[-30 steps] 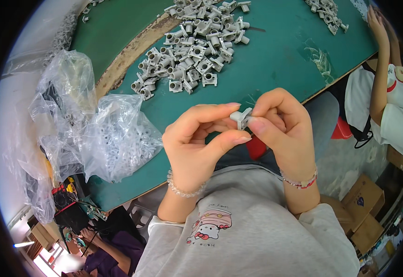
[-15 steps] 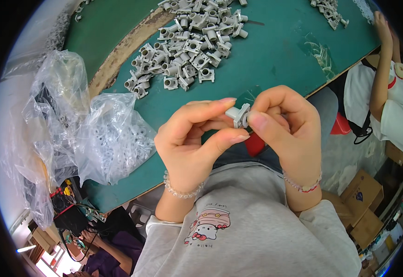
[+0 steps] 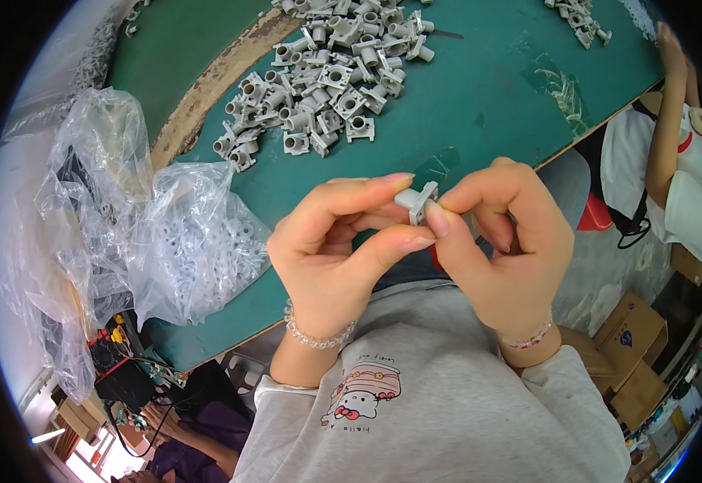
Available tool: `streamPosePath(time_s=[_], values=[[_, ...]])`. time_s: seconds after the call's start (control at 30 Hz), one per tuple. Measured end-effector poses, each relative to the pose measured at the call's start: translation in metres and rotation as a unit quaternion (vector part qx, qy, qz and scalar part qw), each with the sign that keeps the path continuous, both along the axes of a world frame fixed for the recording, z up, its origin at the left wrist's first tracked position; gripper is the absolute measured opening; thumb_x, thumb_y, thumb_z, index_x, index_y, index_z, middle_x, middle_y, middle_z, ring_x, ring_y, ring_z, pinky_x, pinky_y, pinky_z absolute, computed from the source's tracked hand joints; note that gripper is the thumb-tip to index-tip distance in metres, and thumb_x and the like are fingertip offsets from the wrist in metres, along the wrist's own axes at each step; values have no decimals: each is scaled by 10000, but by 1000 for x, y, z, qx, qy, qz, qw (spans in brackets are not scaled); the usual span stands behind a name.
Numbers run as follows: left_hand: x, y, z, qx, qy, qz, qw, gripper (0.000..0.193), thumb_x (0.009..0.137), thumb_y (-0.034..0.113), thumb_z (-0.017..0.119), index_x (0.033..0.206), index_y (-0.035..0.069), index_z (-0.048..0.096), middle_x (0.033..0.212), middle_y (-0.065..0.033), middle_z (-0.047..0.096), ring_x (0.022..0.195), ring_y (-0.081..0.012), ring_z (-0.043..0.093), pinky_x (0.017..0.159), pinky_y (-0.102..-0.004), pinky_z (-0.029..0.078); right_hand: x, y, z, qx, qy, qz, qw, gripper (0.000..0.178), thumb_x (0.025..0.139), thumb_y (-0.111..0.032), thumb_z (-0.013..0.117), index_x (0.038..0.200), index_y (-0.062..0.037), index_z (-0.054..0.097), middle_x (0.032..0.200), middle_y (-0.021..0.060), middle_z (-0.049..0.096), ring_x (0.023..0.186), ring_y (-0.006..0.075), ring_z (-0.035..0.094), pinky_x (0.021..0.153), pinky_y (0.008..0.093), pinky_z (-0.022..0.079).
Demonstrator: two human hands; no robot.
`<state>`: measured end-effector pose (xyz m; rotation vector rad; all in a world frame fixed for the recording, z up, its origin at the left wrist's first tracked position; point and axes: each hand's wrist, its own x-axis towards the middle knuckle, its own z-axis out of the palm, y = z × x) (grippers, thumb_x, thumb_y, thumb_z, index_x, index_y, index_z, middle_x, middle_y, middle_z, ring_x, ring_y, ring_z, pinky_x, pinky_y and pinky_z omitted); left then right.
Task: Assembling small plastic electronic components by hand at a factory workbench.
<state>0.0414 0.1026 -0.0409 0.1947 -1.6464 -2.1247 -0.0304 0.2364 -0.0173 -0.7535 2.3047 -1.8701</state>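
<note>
Between both hands, just above my lap, is a small grey plastic fitting [image 3: 417,202] with a short tube and a flat flange. My left hand [image 3: 331,237] is closed around its tube end, gripping it with the thumb and fingertips. The thumb of my right hand [image 3: 516,245] presses against the flange side, with the index fingertip close beside it. My fingers hide part of that side. Farther off on the green table [image 3: 479,121] lies a heap of similar grey fittings [image 3: 327,84].
Left of my hands sits a clear plastic bag [image 3: 198,249] of small whitish parts, beside more crumpled plastic [image 3: 101,161]. A smaller pile of fittings [image 3: 582,22] lies at the far right. One person [image 3: 693,161] is at right, another [image 3: 198,439] at lower left. Cardboard boxes [image 3: 628,338] stand at lower right.
My right hand has turned and its index finger has drawn back a little, while the thumb now presses on the flange. My left hand keeps its hold almost unmoved.
</note>
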Motion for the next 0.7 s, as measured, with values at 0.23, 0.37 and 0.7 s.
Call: streamPosePath(time_s=[0.23,0.37,0.7], values=[[0,1,5,28,-37,4,999,371,714,-79,757,1058,-69,619,991,-122,647,827,-157,661,748,-268,563,0,-1,2,17,39,-6,999,152,702,-17,727,787,-77,616,642,-31,505,465,54,354,426,223,274],[1,1,1,25,-26,-7,999,383,703,-70,768,1057,-61,622,966,-114,650,826,-154,659,746,-267,560,2,1,2,28,52,-12,998,160,695,-17,727,783,-82,612,643,-31,514,463,55,361,420,224,277],[1,-1,0,23,-10,-11,1000,383,695,-65,775,1046,-57,622,949,-112,649,817,-167,670,746,-269,557,-2,-1,2,22,36,9,999,175,689,-8,710,792,-77,587,632,-27,515,467,65,366,427,226,301]])
